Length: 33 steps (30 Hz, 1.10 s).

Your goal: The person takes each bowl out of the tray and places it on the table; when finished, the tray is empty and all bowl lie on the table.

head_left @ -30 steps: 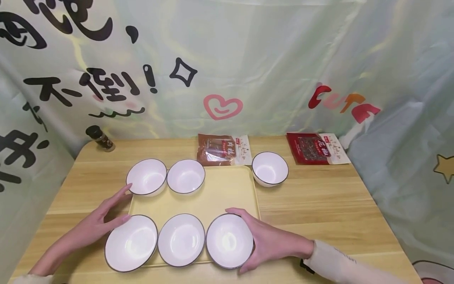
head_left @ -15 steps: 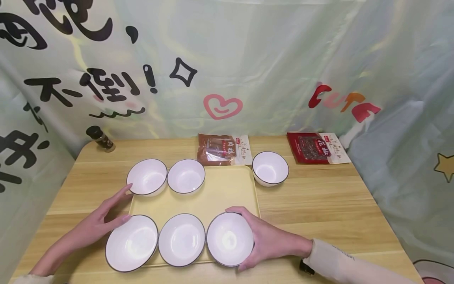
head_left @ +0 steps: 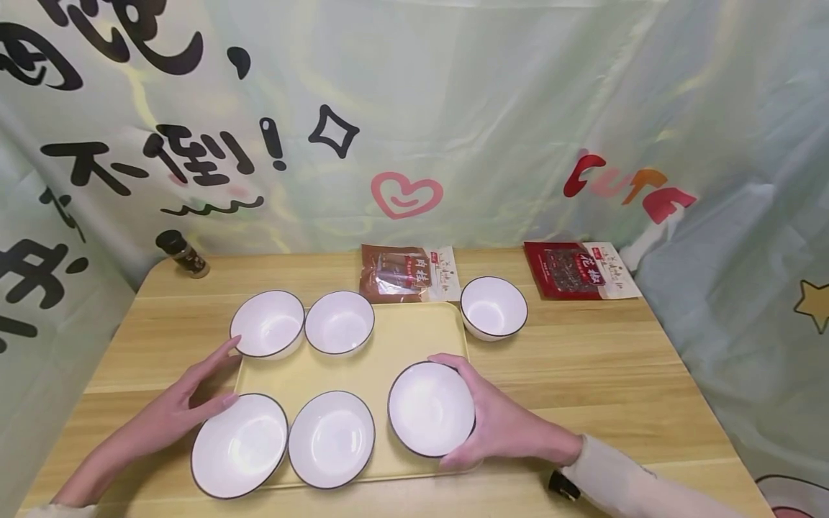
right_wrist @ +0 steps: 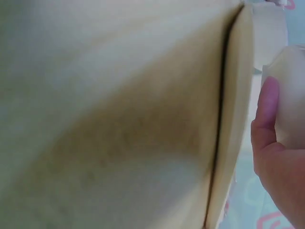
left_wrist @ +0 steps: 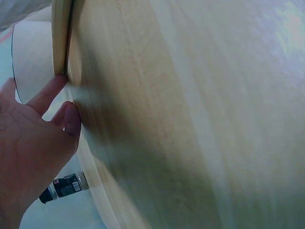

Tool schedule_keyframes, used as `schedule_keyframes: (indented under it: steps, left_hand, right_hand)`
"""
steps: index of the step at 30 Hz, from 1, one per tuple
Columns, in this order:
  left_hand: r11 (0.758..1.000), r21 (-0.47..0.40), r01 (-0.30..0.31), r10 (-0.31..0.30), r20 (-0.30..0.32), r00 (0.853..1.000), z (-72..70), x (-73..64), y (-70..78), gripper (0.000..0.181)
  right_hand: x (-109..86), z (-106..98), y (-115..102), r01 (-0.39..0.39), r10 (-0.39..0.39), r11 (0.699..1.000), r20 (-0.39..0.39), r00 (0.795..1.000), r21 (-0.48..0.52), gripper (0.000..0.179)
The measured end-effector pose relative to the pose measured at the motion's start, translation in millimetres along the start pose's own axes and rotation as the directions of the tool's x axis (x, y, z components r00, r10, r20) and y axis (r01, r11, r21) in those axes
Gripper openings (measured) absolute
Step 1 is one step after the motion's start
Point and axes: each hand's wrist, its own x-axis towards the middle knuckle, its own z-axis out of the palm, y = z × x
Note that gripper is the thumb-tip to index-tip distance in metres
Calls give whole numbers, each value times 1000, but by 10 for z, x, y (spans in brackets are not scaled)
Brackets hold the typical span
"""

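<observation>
My right hand grips a white, dark-rimmed bowl by its right side, over the right front part of the yellow tray. In the right wrist view the held bowl appears raised off the tray. My left hand lies at the tray's left edge with fingers extended. One fingertip is by the rear left bowl, and the thumb is by the front left bowl. Similar bowls sit at the front middle and rear middle.
Another bowl stands by the tray's back right corner. Behind are a brown spice packet and a red spice packet. A black-capped spice jar stands at the table's back left. A printed curtain hangs behind the table.
My right hand has carried its bowl back and slightly right, away from the front middle bowl. My left hand has stayed in place.
</observation>
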Motion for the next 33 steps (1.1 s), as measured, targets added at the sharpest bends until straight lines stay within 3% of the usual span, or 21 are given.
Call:
schedule_keyframes:
  steps: [12, 21, 33]
  left_hand:
    - [1000, 1, -6, 6, -3, 1000, -3, -5, -7, 88]
    - [1000, -4, -18, 18, -6, 1000, 3, 8, -9, 87]
    - [1000, -3, -12, 12, -6, 1000, 6, 2, -10, 87]
  right_hand:
    - [-26, -220, -115, 6, -14, 999, -197, 980, -42, 129]
    - [-52, -449, -198, -34, -28, 985, -356, 934, -167, 130]
    - [-117, -849, -357, -96, -27, 969, -483, 875, -228, 128]
